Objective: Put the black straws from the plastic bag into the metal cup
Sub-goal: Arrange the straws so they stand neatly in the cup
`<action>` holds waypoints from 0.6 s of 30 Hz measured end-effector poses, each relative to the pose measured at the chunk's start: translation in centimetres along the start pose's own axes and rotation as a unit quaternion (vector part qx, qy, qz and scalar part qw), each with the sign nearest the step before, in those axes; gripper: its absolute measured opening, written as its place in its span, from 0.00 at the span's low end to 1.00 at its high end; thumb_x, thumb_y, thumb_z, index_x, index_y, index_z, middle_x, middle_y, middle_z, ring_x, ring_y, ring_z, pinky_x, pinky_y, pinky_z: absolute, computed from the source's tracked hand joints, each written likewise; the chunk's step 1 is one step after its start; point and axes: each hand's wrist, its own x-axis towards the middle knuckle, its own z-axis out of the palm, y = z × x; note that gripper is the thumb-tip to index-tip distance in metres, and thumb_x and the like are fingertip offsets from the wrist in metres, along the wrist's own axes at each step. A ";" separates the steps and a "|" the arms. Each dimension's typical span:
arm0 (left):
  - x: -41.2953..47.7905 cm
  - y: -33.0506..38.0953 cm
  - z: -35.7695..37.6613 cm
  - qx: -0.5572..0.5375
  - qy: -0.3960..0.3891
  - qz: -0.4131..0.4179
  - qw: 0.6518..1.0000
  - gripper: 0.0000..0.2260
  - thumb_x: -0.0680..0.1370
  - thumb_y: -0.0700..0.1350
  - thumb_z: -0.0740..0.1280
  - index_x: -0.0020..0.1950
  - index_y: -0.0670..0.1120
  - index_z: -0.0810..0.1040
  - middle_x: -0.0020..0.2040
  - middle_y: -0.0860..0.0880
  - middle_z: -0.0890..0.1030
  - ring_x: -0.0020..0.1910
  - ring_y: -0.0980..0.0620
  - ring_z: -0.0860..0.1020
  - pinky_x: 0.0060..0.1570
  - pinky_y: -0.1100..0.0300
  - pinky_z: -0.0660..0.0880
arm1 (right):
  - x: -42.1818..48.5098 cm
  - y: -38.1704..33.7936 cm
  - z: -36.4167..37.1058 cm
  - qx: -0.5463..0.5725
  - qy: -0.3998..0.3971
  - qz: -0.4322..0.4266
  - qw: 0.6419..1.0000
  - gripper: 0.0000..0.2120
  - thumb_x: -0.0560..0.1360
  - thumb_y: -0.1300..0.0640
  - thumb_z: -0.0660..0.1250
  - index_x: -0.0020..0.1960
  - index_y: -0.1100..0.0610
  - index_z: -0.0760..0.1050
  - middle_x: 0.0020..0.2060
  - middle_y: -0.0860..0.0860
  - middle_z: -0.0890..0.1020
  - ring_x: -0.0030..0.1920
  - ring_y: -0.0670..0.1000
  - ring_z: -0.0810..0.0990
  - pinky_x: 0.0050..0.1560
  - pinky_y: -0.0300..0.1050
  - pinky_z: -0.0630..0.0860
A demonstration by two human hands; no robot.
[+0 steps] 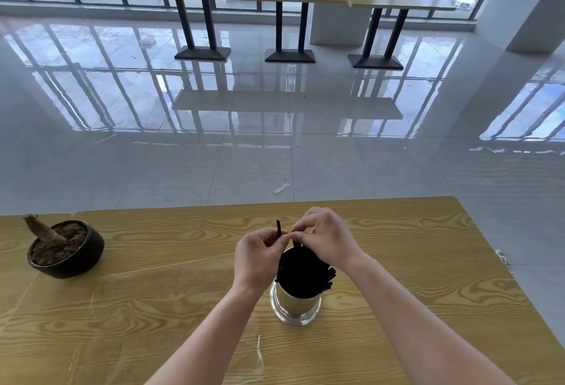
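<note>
Where the hands meet: above the metal cup (295, 305), which stands upright on the wooden table (428, 308).
Left hand (260, 257): fingers pinched on a single black straw (278, 228) — its tip pokes up past the knuckles.
Right hand (328, 239): fingers curled together at the fingertips, touching the left hand's; what they pinch — straw or plastic — cannot be told.
Black straws (301, 274): a thick bundle stands in the cup, ends fanned out to the right over the rim.
Plastic bag: not made out clearly in this view.
Plant pot (65, 250): dark, round, filled with soil and a cut stump, at the table's far left, well apart from the cup.
Floor (275, 127): glossy tile beyond the table edge.
</note>
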 end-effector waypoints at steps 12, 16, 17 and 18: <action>0.5 4.5 -0.9 0.002 0.003 0.147 0.989 0.15 0.74 0.41 0.75 0.39 0.64 0.83 0.37 0.57 0.80 0.38 0.61 0.76 0.40 0.72 0.69 | 0.3 -4.5 -4.4 0.139 0.072 -0.060 0.986 0.03 0.74 0.56 0.76 0.46 0.49 0.86 0.33 0.39 0.84 0.34 0.40 0.82 0.42 0.41 0.81; 0.5 4.9 -1.6 -0.008 -0.013 0.149 0.989 0.10 0.74 0.41 0.76 0.43 0.58 0.86 0.36 0.58 0.79 0.37 0.60 0.76 0.41 0.68 0.71 | -0.1 -5.1 -4.8 0.155 0.075 -0.074 0.982 0.07 0.75 0.57 0.76 0.45 0.44 0.84 0.34 0.39 0.85 0.33 0.45 0.84 0.41 0.44 0.83; 0.5 5.0 -1.7 -0.006 -0.019 0.150 0.989 0.09 0.74 0.41 0.76 0.43 0.57 0.86 0.36 0.57 0.78 0.36 0.59 0.75 0.40 0.65 0.71 | -0.2 -5.2 -4.7 0.158 0.075 -0.077 0.982 0.07 0.74 0.57 0.76 0.46 0.45 0.84 0.35 0.39 0.85 0.33 0.44 0.84 0.41 0.44 0.83; 0.5 5.0 -1.8 0.000 -0.022 0.153 0.988 0.10 0.74 0.41 0.75 0.41 0.57 0.85 0.35 0.57 0.78 0.34 0.59 0.74 0.39 0.63 0.71 | -0.3 -5.4 -4.6 0.161 0.076 -0.079 0.981 0.07 0.74 0.57 0.76 0.46 0.45 0.84 0.35 0.40 0.85 0.34 0.44 0.84 0.42 0.44 0.83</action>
